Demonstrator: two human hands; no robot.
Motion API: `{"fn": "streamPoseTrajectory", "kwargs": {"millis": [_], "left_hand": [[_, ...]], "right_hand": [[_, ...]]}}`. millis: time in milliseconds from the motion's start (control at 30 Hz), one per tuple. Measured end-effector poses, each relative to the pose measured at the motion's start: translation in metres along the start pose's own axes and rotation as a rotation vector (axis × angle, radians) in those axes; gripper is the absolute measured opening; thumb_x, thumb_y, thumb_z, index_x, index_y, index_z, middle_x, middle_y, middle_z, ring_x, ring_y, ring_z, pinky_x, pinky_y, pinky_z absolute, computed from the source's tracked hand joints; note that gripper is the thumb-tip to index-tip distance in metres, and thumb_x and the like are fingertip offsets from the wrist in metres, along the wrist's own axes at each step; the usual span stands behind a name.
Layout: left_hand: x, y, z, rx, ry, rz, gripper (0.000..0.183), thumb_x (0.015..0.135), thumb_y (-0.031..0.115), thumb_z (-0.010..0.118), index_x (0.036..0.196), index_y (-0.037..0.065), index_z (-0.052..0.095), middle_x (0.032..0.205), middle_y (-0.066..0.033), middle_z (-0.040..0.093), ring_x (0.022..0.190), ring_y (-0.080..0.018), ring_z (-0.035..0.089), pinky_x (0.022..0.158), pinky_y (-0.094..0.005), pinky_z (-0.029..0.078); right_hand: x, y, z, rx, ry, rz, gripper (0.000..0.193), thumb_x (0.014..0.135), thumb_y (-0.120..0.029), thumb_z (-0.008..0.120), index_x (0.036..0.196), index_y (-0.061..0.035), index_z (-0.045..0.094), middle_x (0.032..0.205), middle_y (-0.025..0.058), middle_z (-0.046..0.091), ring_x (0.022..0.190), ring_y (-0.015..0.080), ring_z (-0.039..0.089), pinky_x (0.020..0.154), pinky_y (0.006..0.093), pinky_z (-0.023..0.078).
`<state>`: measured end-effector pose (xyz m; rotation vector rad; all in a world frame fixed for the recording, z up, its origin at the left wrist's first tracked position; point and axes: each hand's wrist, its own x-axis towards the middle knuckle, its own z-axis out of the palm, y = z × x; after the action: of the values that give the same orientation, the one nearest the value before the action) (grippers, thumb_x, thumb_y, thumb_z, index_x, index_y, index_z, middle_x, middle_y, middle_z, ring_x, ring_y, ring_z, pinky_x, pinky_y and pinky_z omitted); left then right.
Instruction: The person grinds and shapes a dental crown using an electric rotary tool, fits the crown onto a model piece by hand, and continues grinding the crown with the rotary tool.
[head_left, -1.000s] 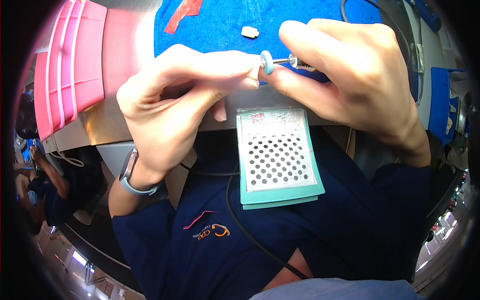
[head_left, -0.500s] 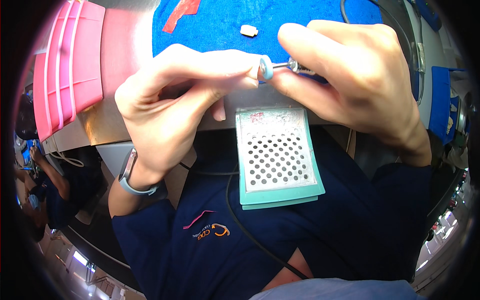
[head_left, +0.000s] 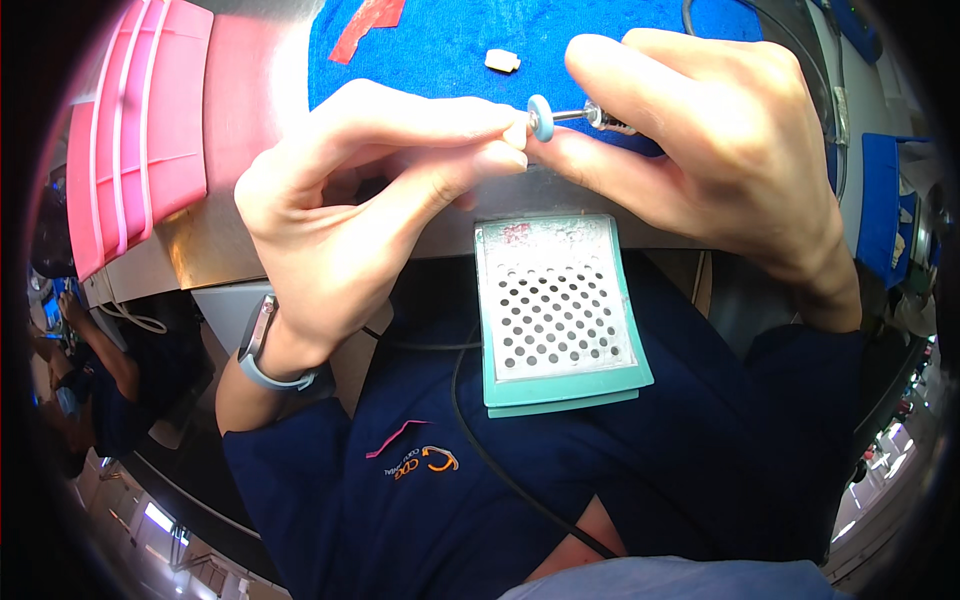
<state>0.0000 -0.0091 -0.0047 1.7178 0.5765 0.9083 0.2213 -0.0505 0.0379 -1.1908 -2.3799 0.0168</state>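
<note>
Pinched between the thumb and forefinger of my left hand is a small cream-coloured piece, tooth-like in look and mostly covered by the fingertips. My right hand is closed round a rotary handpiece, whose body is largely hidden by the fingers. A pale blue polishing wheel sits on its thin metal shank, right beside the piece; whether the two touch I cannot tell. My right thumb reaches close to the left fingertips. Beyond the hands, another small cream piece lies on a blue towel.
A turquoise-framed perforated metal plate stands out from the bench edge below my hands. At the left is a pink ribbed plastic guard. A red strip lies on the towel. A blue bin is far right; another person's arm shows at left.
Both hands have shifted slightly to the right. The left thumb and the wheel have changed angle a little, and the left grip shows more of the cream piece.
</note>
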Motion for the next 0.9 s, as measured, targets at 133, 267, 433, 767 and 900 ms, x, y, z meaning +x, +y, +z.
{"fn": "streamPoseTrajectory", "kwargs": {"millis": [133,267,433,767,900], "left_hand": [[-0.0003,-0.0002,-0.0011,-0.003,-0.008,0.006,0.015,0.084,-0.007,0.066,0.097,0.0,0.062,0.091,-0.0149,0.07,0.063,-0.0118,0.064,0.049,-0.0166,0.043],[0.0003,0.0,-0.0017,-0.005,-0.02,0.022,0.015,0.083,-0.007,0.066,0.096,0.0,0.062,0.092,-0.0152,0.07,0.063,-0.0118,0.064,0.049,-0.0169,0.043],[0.0006,0.0,-0.0036,-0.02,-0.044,0.002,0.016,0.083,-0.008,0.065,0.096,0.0,0.061,0.094,-0.0173,0.069,0.063,-0.0126,0.064,0.049,-0.0173,0.043],[-0.0001,-0.0022,-0.0012,-0.073,-0.034,-0.021,0.014,0.085,-0.007,0.063,0.097,-0.001,0.061,0.093,-0.0181,0.069,0.063,-0.0148,0.064,0.051,-0.0182,0.044],[0.0006,0.0003,-0.0031,-0.063,-0.052,0.014,0.014,0.085,-0.007,0.064,0.097,-0.001,0.061,0.094,-0.0185,0.069,0.063,-0.0149,0.064,0.05,-0.0182,0.044]], "right_hand": [[0.0012,-0.0014,-0.0022,-0.016,-0.036,-0.013,0.03,0.069,-0.016,0.08,0.088,-0.0015,0.063,0.059,0.005,0.052,0.047,0.018,0.052,0.043,0.029,0.04],[0.0009,-0.0034,-0.0036,-0.041,-0.046,-0.017,0.03,0.068,-0.016,0.08,0.088,-0.0017,0.063,0.059,0.0047,0.052,0.047,0.0182,0.052,0.043,0.0292,0.04],[-0.001,-0.0035,-0.0021,-0.027,-0.023,-0.023,0.03,0.067,-0.014,0.079,0.09,-0.0021,0.063,0.06,0.0052,0.052,0.047,0.0191,0.053,0.043,0.0303,0.041],[-0.0022,-0.0029,-0.0024,-0.012,-0.038,-0.01,0.029,0.067,-0.013,0.078,0.089,-0.0026,0.062,0.059,0.0053,0.051,0.048,0.0199,0.053,0.043,0.0309,0.041],[-0.0006,-0.0056,-0.0057,-0.039,-0.086,-0.007,0.029,0.067,-0.013,0.078,0.089,-0.0026,0.062,0.059,0.0051,0.05,0.048,0.0197,0.053,0.043,0.0308,0.04]]}}
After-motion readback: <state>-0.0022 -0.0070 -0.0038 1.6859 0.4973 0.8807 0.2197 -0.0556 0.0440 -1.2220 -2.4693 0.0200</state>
